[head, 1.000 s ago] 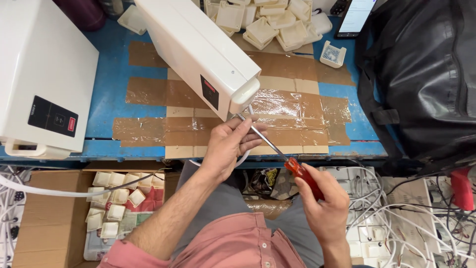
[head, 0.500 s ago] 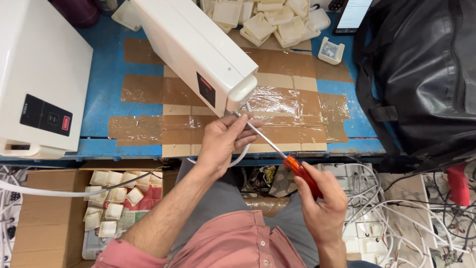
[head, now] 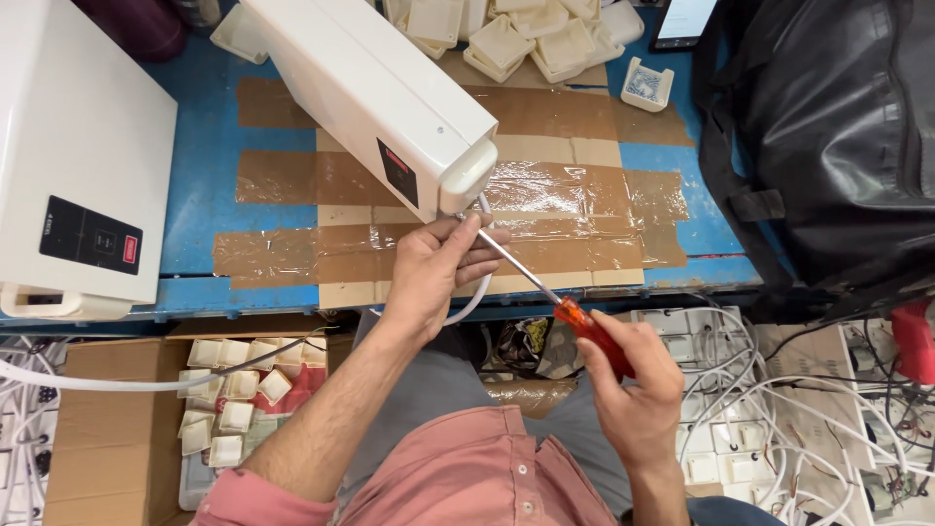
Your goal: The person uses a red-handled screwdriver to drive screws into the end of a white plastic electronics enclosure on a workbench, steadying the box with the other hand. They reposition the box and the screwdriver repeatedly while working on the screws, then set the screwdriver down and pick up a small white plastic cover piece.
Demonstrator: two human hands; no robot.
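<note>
The right hand is closed in a fist around the red handle of a screwdriver, whose metal shaft runs up and away from it to the near end of a white rectangular appliance lying on the taped blue workbench. The left hand, just below that end, has its fingers curled together about the shaft near the tip and, apparently, a white cable looping beneath the palm. A second white appliance lies well to the left of the left hand, and a black bag above the right.
</note>
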